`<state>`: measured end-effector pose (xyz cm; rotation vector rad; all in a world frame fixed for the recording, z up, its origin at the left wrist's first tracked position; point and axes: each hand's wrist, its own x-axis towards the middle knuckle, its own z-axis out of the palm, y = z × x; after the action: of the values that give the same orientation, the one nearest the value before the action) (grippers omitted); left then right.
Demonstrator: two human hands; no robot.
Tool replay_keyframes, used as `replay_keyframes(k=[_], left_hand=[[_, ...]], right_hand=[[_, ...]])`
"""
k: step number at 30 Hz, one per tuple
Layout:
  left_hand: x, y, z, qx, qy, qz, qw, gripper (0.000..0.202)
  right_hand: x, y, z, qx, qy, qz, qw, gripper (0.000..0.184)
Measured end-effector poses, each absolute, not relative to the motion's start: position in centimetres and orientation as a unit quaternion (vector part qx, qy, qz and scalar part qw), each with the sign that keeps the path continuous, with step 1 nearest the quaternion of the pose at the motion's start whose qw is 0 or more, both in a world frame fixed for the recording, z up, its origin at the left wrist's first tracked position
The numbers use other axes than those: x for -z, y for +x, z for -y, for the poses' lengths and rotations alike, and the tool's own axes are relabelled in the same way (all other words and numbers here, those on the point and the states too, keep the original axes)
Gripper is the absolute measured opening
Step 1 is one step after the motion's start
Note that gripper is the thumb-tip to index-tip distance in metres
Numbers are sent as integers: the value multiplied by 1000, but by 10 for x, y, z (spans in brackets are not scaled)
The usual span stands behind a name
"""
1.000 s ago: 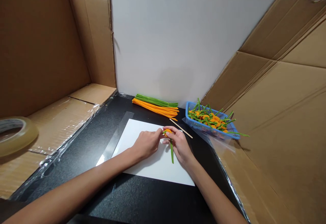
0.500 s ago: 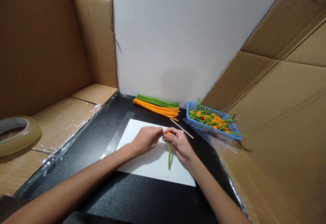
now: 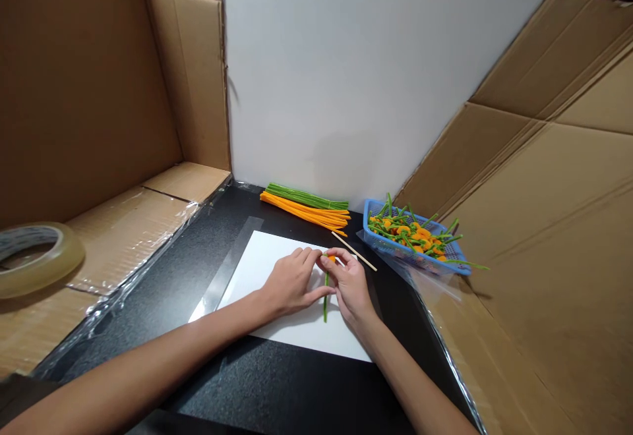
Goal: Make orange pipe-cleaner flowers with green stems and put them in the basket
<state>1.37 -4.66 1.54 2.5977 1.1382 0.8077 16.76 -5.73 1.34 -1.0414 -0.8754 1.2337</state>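
Below the right grip (image 3: 354,286), pinching an orange head (image 3: 331,260) (mostly hidden), hangs its slender green stem (image 3: 325,308); left grip (image 3: 291,278), hold unclear.

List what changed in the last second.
The left hand went from pinched to spread: its thumb dropped away from the fingers, toward the right hand. The lower end of the green stem swung a little to picture left. No clear release or new pickup.

Unchanged: right hand's hold on the orange piece, the blue basket, green bundle, orange bundle and stick.
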Motion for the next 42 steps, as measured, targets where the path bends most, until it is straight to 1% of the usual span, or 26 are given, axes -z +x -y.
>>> replay_keyframes(k=[2, 5, 10, 13, 18, 21, 25, 32, 35, 38, 42], left_hand=[[-12, 17, 50, -279, 863, -408, 100, 41], [-10, 17, 48, -274, 860, -420, 90, 27], [-10, 13, 37, -209, 890, -404, 23, 10], [-9, 12, 33, -190, 900, -392, -5, 12], [-11, 7, 27, -243, 896, -371, 22, 14], [-16, 3, 27, -250, 894, -373, 13, 14], [-18, 2, 28, -267, 891, -367, -8, 13], [-19, -2, 24, -323, 897, -302, -16, 20], [-18, -2, 22, -345, 894, -286, -16, 24], [-15, 0, 22, -390, 874, -288, -21, 21], [-13, 2, 23, -451, 849, -273, -35, 18]], right_hand=[[-10, 161, 60, -519, -460, 375, 614, 36], [-6, 159, 62, -482, -480, 407, 609, 34], [-3, 167, 58, -369, -524, 512, 572, 35], [-5, 170, 56, -367, -520, 546, 544, 37], [-11, 177, 55, -358, -470, 632, 502, 34], [-12, 179, 54, -353, -447, 661, 489, 32], [-11, 179, 54, -392, -451, 620, 509, 34], [-14, 182, 53, -541, -403, 521, 522, 34], [-17, 180, 55, -596, -371, 480, 526, 31], [-20, 177, 56, -603, -359, 460, 544, 28], [-22, 175, 57, -592, -365, 444, 565, 29]])
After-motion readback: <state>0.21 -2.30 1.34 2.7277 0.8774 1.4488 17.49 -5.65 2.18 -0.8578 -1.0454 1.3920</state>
